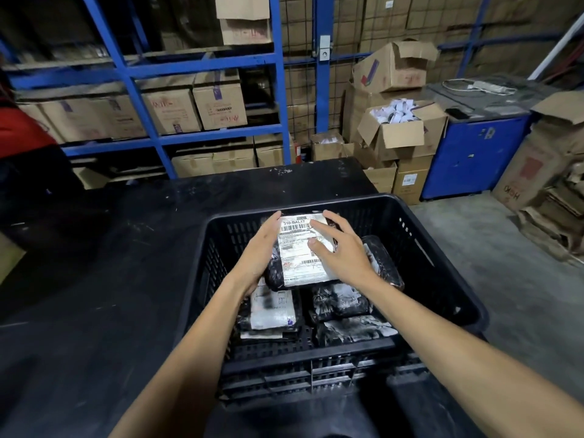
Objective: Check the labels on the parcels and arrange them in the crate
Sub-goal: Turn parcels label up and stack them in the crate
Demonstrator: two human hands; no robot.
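Note:
A black plastic crate [436, 248] stands on a black table [94, 263]. Inside it lie several black-wrapped parcels with white labels [273, 311]. On top of them is a parcel [300, 263] whose label, facing up, reads "310-BAL17". My left hand [262, 251] grips this parcel along its left side. My right hand [341, 248] rests on its right side, fingers spread over the label. Another parcel [384, 263] lies partly hidden behind my right hand.
Blue metal shelving [202, 64] with cardboard boxes stands behind the table. Open cartons [401, 134] and a blue cabinet [474, 153] sit at the right on the concrete floor. A person's red sleeve [19, 131] shows at the far left.

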